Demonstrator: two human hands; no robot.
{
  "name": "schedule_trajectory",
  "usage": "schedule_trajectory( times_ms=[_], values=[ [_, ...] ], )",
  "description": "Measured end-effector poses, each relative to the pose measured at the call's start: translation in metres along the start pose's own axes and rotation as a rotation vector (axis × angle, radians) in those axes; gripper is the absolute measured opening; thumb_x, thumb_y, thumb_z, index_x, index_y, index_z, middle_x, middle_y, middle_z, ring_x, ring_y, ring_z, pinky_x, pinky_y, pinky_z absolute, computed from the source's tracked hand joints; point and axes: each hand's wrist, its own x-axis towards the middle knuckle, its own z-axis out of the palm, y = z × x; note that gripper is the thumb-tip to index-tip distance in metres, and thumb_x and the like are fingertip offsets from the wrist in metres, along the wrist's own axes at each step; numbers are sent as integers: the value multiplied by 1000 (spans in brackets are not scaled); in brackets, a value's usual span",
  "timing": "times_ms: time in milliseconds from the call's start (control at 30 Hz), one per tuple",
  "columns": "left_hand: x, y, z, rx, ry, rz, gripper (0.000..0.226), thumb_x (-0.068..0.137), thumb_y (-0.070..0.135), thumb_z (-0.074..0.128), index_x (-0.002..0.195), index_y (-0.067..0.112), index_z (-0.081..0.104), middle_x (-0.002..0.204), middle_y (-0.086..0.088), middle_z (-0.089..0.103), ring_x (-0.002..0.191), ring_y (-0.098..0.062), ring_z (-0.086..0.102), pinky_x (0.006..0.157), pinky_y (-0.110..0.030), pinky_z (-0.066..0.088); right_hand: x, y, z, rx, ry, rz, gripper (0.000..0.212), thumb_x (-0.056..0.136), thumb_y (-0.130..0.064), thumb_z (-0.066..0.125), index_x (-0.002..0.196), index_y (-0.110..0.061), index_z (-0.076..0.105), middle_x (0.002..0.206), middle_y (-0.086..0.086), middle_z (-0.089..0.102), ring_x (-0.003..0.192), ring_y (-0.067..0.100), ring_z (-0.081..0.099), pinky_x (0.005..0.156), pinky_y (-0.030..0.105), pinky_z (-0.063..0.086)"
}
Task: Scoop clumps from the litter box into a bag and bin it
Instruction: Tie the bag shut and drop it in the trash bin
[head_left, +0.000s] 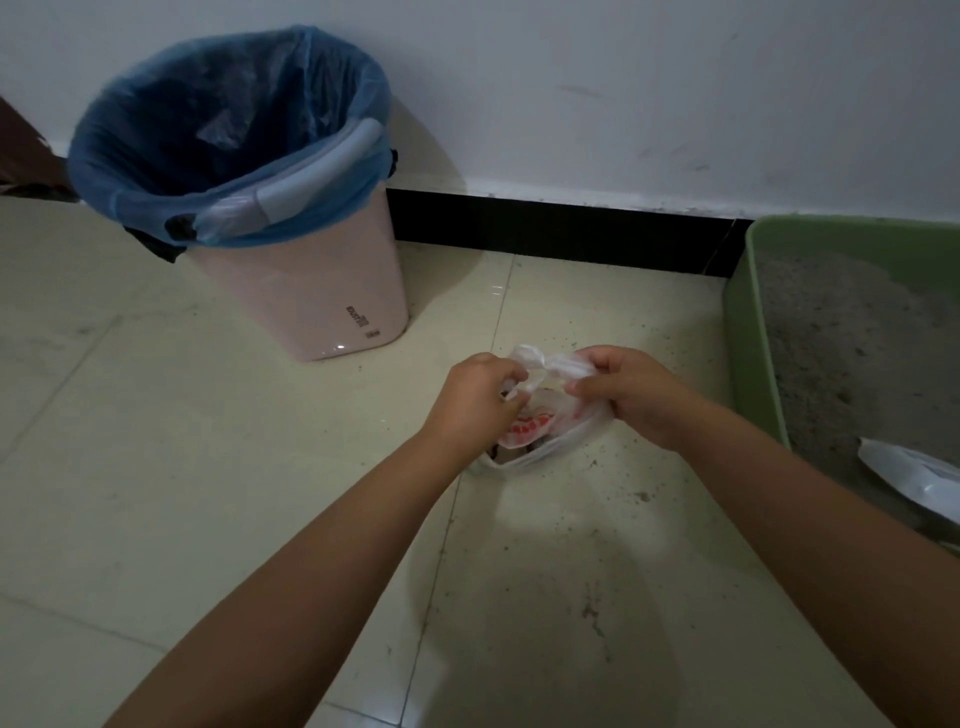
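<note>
A small white plastic bag (540, 431) with red print sits on the tiled floor between my hands. My left hand (475, 397) pinches one bag handle and my right hand (631, 392) pinches the other, the two handles meeting above the bag's mouth. Dark contents show through the bag's lower edge. A pink bin (306, 291) lined with a blue bag stands at the far left against the wall. The green litter box (748, 332), filled with grey litter, sits at the right edge. A white scoop (914, 480) lies in the box.
Scattered litter grains dot the floor tiles (587, 519) around and below the bag. A white wall with a black skirting board (561, 228) runs behind the bin and box. Something dark brown shows at the far left edge.
</note>
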Motion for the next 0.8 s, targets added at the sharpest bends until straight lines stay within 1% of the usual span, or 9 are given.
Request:
schedule_trajectory(
  times_ms=[167, 300, 433, 533, 600, 633, 733, 767, 800],
  values=[
    [-2, 4, 2, -41, -24, 33, 31, 91, 17, 57, 121, 10, 62, 122, -8, 60, 109, -19, 55, 85, -14, 34, 1, 3, 0, -92, -44, 38, 16, 86, -3, 56, 77, -16, 59, 71, 4, 62, 59, 14, 58, 47, 14, 48],
    [-5, -3, -2, -88, -73, 95, 31, 97, 15, 44, 124, 7, 58, 119, -11, 62, 107, -23, 58, 89, -23, 40, 2, 1, -7, -202, -57, 44, 20, 84, 3, 52, 71, -10, 58, 68, 6, 55, 64, 20, 51, 61, 25, 41],
    [-19, -11, -1, -81, -83, 149, 36, 100, 18, 33, 130, 9, 52, 120, -10, 63, 105, -23, 61, 89, -27, 46, -4, -1, -13, -412, -72, -32, 25, 91, -25, 50, 72, -13, 61, 71, -1, 58, 71, 20, 54, 76, 29, 43],
    [-34, -22, 2, -452, 116, -46, 30, 100, 12, 32, 107, 3, 59, 107, -20, 65, 88, -21, 61, 83, -28, 51, -12, 6, -22, -498, 102, -46, 49, 95, -41, 34, 84, -6, 66, 82, 0, 61, 80, 17, 56, 94, 38, 41],
    [-39, -32, 5, -621, 191, -254, 31, 101, 14, 30, 82, 11, 54, 98, -23, 66, 84, -25, 63, 84, -39, 54, -12, 14, -32, -578, 234, -84, 50, 94, -39, 38, 78, 0, 64, 86, 6, 64, 82, 23, 58, 90, 39, 45],
    [-39, -36, 7, -740, 229, -368, 32, 102, 18, 28, 82, 11, 53, 99, -22, 66, 87, -26, 62, 88, -42, 52, -13, 18, -36, -559, 245, -87, 47, 92, -35, 46, 76, 5, 62, 88, 9, 66, 84, 28, 59, 83, 36, 48],
    [-32, -34, 7, -1464, 325, -647, 42, 103, 28, 26, 118, 0, 53, 106, -18, 64, 101, -20, 57, 93, -31, 43, -9, 27, -36, 8, 163, -116, 38, 69, -30, 76, 59, -1, 54, 92, 4, 69, 96, 23, 64, 73, 23, 55],
    [-28, -30, 5, -1741, 332, -666, 43, 102, 31, 27, 114, 3, 57, 93, -13, 66, 101, -18, 58, 94, -30, 42, -7, 27, -34, 281, 113, -129, 41, 52, -37, 86, 59, -6, 60, 86, 1, 71, 93, 17, 67, 73, 21, 57],
    [-23, -29, 2, -1961, 317, -651, 45, 102, 33, 28, 92, 7, 64, 74, -7, 65, 92, -17, 62, 92, -30, 44, -6, 26, -31, 531, 64, -155, 41, 40, -39, 89, 57, -11, 65, 76, -1, 72, 84, 12, 69, 73, 22, 58]
  ],
)
